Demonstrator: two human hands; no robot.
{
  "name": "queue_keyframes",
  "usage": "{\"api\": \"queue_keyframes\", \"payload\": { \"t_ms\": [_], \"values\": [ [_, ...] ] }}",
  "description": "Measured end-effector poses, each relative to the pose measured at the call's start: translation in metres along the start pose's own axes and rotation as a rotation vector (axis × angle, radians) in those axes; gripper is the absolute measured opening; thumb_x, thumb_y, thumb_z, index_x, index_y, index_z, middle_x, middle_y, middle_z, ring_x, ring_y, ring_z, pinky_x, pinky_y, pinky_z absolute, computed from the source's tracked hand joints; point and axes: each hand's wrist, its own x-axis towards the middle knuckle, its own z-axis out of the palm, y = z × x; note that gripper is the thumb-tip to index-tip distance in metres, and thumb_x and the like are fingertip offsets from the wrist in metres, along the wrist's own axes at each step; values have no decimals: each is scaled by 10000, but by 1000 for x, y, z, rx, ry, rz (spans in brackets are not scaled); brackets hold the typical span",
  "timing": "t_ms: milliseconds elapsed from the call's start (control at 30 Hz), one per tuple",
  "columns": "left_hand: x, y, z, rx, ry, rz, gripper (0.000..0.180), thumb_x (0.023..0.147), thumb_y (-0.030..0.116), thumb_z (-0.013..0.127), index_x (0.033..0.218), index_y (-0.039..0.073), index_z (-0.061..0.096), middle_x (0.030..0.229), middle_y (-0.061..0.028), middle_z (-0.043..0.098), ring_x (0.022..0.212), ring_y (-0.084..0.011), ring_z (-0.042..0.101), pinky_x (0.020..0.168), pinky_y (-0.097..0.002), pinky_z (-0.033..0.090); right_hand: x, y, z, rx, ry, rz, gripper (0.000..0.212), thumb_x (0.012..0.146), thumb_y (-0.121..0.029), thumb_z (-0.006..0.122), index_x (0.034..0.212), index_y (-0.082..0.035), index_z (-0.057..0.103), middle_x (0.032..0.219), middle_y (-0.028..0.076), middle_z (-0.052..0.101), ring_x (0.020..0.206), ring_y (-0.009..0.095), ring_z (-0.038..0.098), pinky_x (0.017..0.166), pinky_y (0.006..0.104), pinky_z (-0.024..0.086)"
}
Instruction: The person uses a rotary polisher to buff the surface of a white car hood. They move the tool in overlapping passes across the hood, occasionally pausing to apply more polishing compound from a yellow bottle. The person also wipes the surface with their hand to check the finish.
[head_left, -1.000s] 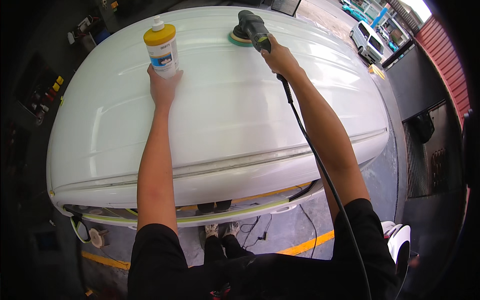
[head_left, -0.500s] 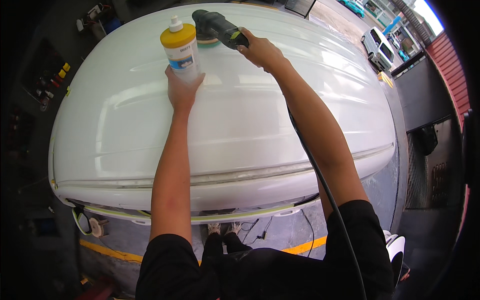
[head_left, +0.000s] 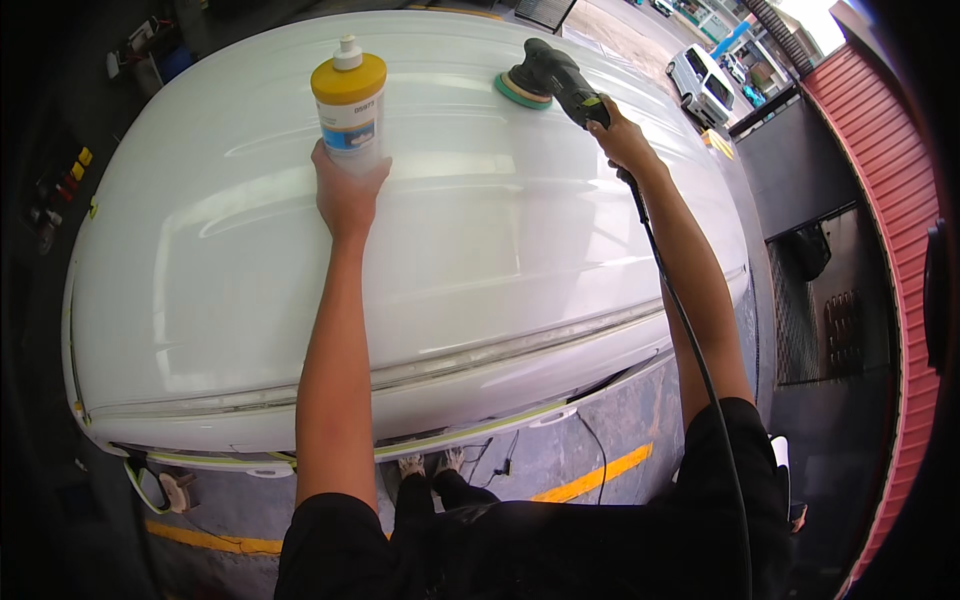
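Observation:
Over the white vehicle roof [head_left: 280, 290], my left hand [head_left: 348, 195] is wrapped round the lower part of a bottle [head_left: 348, 100]. The bottle is upright, with a yellow top, a white nozzle and a white body bearing a blue label. My right hand [head_left: 625, 140] grips the rear handle of a black power polisher [head_left: 560, 80]. Its round pad [head_left: 522, 90], with a green edge, is at the roof's far side, right of the bottle. From the handle a black cord [head_left: 690, 320] runs down along my right arm.
A side mirror [head_left: 148, 485] sticks out at the vehicle's near left. Loose cables [head_left: 505, 460] lie on the grey floor by my feet, near a yellow floor line [head_left: 590, 475]. A red corrugated wall [head_left: 885, 180] rises at right. Beyond it, a white van [head_left: 702, 85] is parked outside.
The polisher in my right hand has moved right across the roof, away from the bottle, and its pad shows more fully. My left hand still holds the bottle upright.

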Motion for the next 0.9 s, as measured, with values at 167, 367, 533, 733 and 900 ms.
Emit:
{"api": "queue_keyframes", "payload": {
  "t_ms": [167,367,533,733,900],
  "values": [
    [0,-1,-1,-49,14,13,915,777,252,915,1494,61,380,1371,-173,630,1227,-383,643,1035,-472,542,15,8,-7,-9,-1,72,733,1025,-318,614,1664,-162,291,926,176,734,598,256,694,548,413,568],
    [-1,-1,-4,-133,12,16,868,779,217,907,1467,63,403,1327,-163,641,1196,-379,653,1005,-487,550,4,-13,-7,10,-13,13,739,1028,-318,618,1665,-149,283,925,166,728,619,248,693,557,408,565],
    [-1,-5,-3,-133,42,34,874,752,177,898,1463,53,406,1280,-191,632,1157,-407,643,973,-509,547,1,-64,-8,71,-133,-149,704,1042,-371,644,1664,-251,336,783,49,598,587,148,587,533,338,527],
    [2,-10,4,-125,207,46,879,729,121,873,1435,-27,370,1304,-233,561,1174,-415,620,1004,-509,530,23,-174,31,33,-212,-445,675,1057,-453,633,1653,-272,374,734,51,579,574,134,576,527,329,511],
    [3,-15,5,-316,209,-23,881,712,101,858,1429,-41,366,1281,-226,574,1170,-389,636,1019,-485,539,33,-282,96,1,-214,-691,681,1065,-473,604,1661,-263,350,842,101,666,641,167,630,560,326,546]
  ]
}}
